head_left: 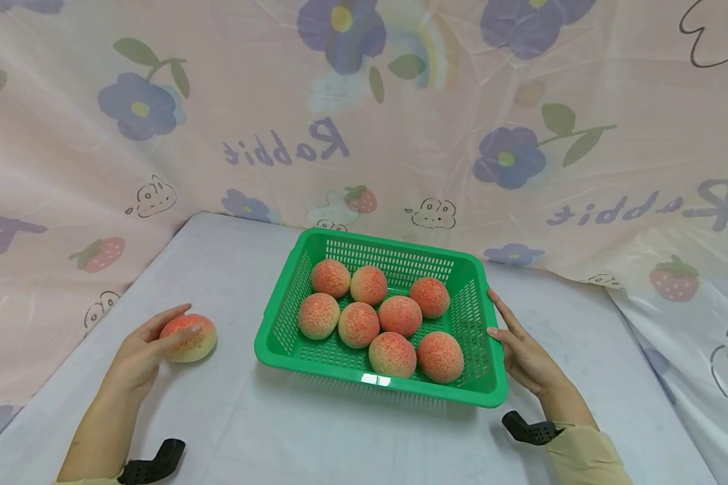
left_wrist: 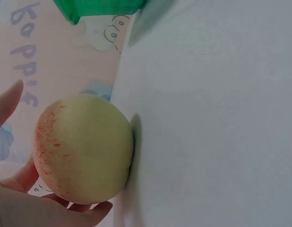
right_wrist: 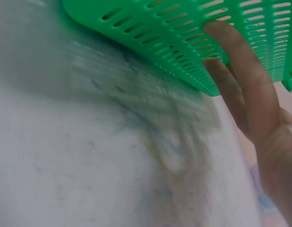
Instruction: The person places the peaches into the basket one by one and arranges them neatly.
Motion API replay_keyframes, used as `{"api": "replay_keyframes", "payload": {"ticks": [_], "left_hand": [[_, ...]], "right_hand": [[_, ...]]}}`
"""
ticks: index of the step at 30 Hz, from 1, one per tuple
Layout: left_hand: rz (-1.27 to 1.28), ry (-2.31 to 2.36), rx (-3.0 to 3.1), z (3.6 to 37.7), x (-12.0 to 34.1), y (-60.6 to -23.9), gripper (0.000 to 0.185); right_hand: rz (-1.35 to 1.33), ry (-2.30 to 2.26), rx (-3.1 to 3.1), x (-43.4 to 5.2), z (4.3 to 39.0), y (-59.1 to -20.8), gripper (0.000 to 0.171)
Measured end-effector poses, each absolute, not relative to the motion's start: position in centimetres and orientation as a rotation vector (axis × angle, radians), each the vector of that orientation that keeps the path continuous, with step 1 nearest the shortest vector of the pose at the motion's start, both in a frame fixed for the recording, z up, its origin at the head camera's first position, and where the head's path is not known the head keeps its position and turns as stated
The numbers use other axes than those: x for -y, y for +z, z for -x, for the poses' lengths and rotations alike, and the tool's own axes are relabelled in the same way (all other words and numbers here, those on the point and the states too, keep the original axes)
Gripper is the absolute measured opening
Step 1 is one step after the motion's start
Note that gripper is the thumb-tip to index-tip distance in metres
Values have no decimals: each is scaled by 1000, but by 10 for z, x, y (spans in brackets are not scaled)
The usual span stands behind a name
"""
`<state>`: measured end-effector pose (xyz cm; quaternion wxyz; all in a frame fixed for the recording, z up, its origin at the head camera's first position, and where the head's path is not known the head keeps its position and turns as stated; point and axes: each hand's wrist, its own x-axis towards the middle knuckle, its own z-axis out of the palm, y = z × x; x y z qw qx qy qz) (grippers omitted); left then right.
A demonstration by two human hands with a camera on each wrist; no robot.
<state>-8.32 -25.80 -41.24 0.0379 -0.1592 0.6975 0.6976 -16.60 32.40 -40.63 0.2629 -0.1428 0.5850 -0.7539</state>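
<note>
At the left of the head view, my left hand (head_left: 142,353) holds a red-and-yellow peach (head_left: 195,345) that sits on the table. In the left wrist view, fingers (left_wrist: 91,215) curve round the lower side of this peach (left_wrist: 87,149), while one raised digit stands apart from it. To the right is a green plastic basket (head_left: 491,387) with slotted walls, holding several similar peaches (head_left: 318,315). My right hand (head_left: 530,360) touches the basket's right end. Fairly straight fingers (right_wrist: 252,80) rest against its outer wall in the right wrist view.
A white cloth covers the table (head_left: 230,417). Behind and along the sides hangs a pink curtain (head_left: 400,135) printed with flowers, rabbits and strawberries. Black devices are strapped on both wrists, the left one (head_left: 154,461) and the right one (head_left: 528,429).
</note>
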Motion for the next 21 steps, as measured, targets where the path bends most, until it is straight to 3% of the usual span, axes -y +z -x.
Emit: {"api": "replay_keyframes", "payload": {"ticks": [13,21], "left_hand": [[475,1983,-2245,81,264,-422,57],[546,1883,-2281,84,267,-420,48]], "right_hand": [[417,-2032,-1602,-323,166,-406,69],[441,-2034,-1579,-324,167,-407,68]]}}
